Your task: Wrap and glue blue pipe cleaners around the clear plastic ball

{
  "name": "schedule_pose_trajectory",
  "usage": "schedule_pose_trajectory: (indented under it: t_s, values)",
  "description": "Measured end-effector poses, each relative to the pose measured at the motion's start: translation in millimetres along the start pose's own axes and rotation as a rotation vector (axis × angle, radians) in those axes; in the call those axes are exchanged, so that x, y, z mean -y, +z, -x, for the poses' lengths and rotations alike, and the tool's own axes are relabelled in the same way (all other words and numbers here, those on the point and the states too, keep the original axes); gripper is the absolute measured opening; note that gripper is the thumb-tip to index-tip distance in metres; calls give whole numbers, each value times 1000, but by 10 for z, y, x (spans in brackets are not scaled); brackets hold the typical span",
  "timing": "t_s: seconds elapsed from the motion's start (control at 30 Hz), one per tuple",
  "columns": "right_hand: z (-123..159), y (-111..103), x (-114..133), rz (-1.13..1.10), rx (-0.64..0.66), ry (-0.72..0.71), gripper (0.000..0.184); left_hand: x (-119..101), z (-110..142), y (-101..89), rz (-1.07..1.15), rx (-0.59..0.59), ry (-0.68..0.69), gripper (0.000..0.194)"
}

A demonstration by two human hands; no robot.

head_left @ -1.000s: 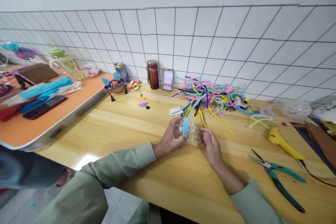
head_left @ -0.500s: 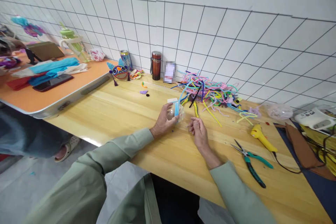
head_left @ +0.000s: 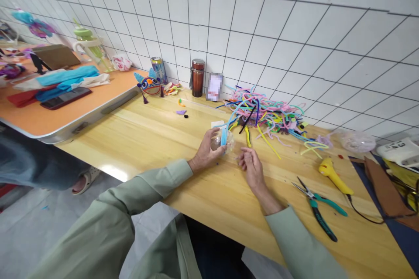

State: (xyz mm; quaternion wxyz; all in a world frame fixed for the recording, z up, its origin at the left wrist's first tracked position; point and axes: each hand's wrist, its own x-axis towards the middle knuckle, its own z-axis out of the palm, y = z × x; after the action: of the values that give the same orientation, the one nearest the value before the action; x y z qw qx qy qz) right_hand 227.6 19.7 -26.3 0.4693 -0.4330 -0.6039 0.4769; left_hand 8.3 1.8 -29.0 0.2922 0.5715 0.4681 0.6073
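My left hand (head_left: 203, 153) is closed around the side of a clear plastic ball (head_left: 230, 140), thumb in front and fingers behind. A band of light-blue pipe cleaners (head_left: 224, 136) runs up the ball, and loose ends stick out above it toward the back. To the right of the ball, apart from it, is my right hand (head_left: 252, 166) with its fingers curled and pinched together. What they hold, if anything, is too small to make out. Just behind the hands lie yellow-handled pliers (head_left: 248, 136), partly under a heap of coloured pipe cleaners (head_left: 262, 109).
Green-handled needle-nose pliers (head_left: 314, 202) and a yellow glue gun (head_left: 334, 176) with its cord lie at right. A brown flask (head_left: 197, 78), a phone (head_left: 214, 87) and a decorated owl-like face (head_left: 150, 86) stand along the wall. An orange table (head_left: 22, 117) adjoins at left.
The camera view has shifted slightly, so the bench things sit a little differently in the picture. Both hands keep nearly the same pose, the left still on the ball.
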Motion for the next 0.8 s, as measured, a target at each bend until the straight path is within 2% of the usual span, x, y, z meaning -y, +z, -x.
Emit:
schedule_pose_trajectory:
  t_s: [0.3,0.63,0.8]
  values:
    - [-5,-5,26,9,19,14,56,-84,36,-13,-14,13,20,71]
    - [60,-53,17,17,-45,69,61,-167,11,-3,83,268,28,69]
    - [85,-117,6,18,-115,144,61,-230,29,25,138,326,-20,72]
